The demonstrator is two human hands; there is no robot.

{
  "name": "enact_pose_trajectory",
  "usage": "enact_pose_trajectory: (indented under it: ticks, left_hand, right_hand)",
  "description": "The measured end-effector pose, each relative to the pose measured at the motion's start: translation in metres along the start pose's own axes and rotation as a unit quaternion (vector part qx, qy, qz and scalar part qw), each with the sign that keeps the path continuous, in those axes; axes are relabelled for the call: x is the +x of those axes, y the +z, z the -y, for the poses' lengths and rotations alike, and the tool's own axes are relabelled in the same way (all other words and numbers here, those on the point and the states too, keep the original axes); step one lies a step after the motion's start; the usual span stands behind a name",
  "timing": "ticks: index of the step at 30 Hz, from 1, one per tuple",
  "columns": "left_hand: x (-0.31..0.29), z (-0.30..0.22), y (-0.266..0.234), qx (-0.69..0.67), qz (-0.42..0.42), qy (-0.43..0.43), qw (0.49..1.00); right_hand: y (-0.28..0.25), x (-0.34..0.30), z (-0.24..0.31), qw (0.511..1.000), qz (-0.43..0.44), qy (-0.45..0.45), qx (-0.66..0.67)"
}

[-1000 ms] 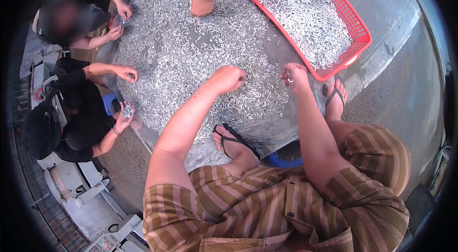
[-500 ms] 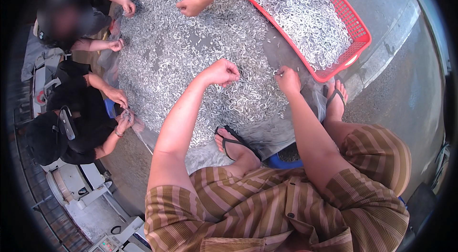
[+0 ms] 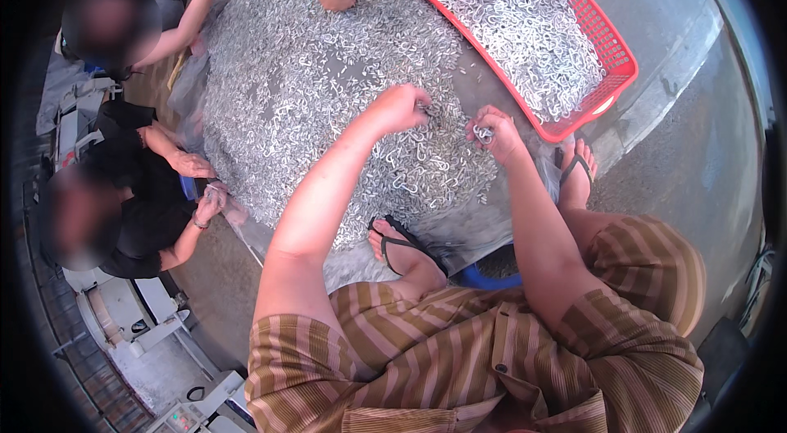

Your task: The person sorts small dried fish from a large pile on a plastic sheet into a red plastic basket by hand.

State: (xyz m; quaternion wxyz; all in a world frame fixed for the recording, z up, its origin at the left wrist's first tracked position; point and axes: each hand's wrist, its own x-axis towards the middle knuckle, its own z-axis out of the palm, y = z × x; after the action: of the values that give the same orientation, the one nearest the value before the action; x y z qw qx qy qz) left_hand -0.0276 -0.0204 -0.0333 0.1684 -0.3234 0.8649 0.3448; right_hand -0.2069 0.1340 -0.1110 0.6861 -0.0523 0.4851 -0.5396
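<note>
Silvery pieces, small and hook-shaped, lie loosely spread over a grey sheet; many more fill the red basket just ahead of the right hand. The right hand's fingers are curled closely around at least one silvery piece. The left hand, fingers bent inward, is over the spread; whether it pinches a piece cannot be told. The step in hand appears to be picking pieces out by hand; a next pick would call for a narrow fingertip pinch among overlapping neighbours.
</note>
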Motion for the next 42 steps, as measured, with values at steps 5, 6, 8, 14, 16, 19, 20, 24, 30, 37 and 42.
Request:
enact_pose_trajectory:
  ticks: [5, 6, 8, 14, 16, 19, 20, 24, 30, 37, 42]
  left_hand:
    - [-0.014, 0.001, 0.047, 0.091, -0.007, -0.013, 0.996]
    - [-0.013, -0.002, 0.047, 0.085, 0.015, -0.027, 0.996]
    - [-0.017, 0.014, 0.046, 0.040, -0.018, -0.006, 0.999]
    - [-0.025, 0.031, 0.018, -0.133, -0.020, -0.076, 0.988]
    - [-0.026, 0.042, 0.023, -0.084, -0.017, -0.034, 0.996]
    - [-0.032, 0.044, 0.030, -0.036, 0.013, -0.005, 0.999]
    - [-0.035, 0.041, 0.036, -0.014, 0.005, -0.003, 1.000]
    - [-0.038, 0.027, 0.054, 0.036, -0.007, -0.005, 0.999]
    - [-0.029, 0.044, 0.043, -0.166, 0.037, -0.096, 0.981]
    - [-0.034, 0.035, 0.044, -0.017, 0.003, -0.045, 0.999]
    - [-0.034, 0.044, 0.051, -0.007, 0.018, -0.035, 0.999]
  right_hand:
    - [-0.006, 0.006, -0.008, 0.918, -0.022, 0.002, -0.396]
    - [-0.008, 0.004, -0.012, 0.881, -0.023, -0.006, -0.472]
    - [0.006, -0.003, -0.013, 0.788, -0.017, -0.026, -0.615]
    - [0.023, -0.013, -0.005, 0.693, -0.083, 0.028, -0.715]
    - [0.017, -0.009, -0.010, 0.685, -0.104, 0.041, -0.720]
    - [0.009, -0.003, -0.018, 0.691, -0.125, 0.036, -0.711]
    - [0.009, -0.004, -0.016, 0.699, -0.118, 0.037, -0.704]
    - [-0.001, 0.006, -0.014, 0.716, -0.144, 0.053, -0.681]
    - [0.015, 0.003, -0.011, 0.794, 0.039, 0.083, -0.601]
    - [0.040, -0.009, -0.033, 0.716, 0.041, 0.029, -0.697]
    - [0.020, 0.003, -0.013, 0.879, 0.096, 0.044, -0.464]
